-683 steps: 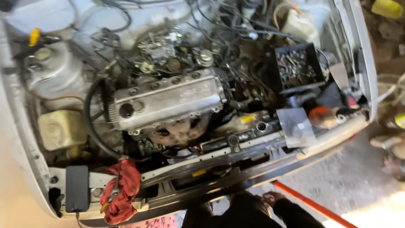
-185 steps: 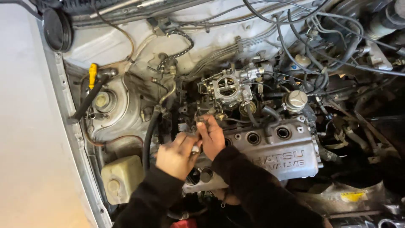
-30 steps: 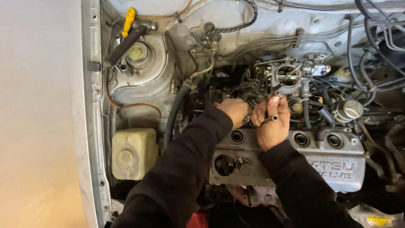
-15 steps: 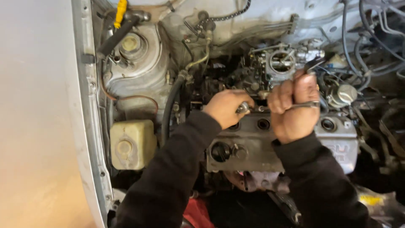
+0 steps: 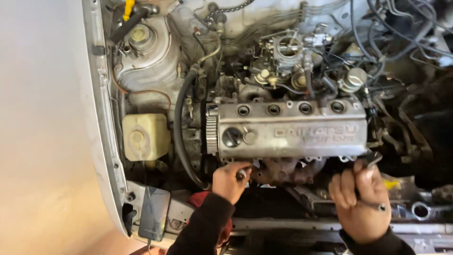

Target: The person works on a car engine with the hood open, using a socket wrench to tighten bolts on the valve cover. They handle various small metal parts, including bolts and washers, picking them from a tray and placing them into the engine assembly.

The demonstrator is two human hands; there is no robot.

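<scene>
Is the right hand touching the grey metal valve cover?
Apart. The head view shows the right hand gripping a dark wrench below the grey metal valve cover.

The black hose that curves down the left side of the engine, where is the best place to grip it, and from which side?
Probably the black hose at its bare mid-section, reached from the pale reservoir side. There it runs nearly straight and exposed; its upper end sits among fittings, and its lower bend tucks under the engine near the left hand.

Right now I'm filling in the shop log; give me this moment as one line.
left hand: fingers at valve cover lower front edge | right hand: gripping wrench near cover's lower right corner | view: head camera, open engine bay
</scene>
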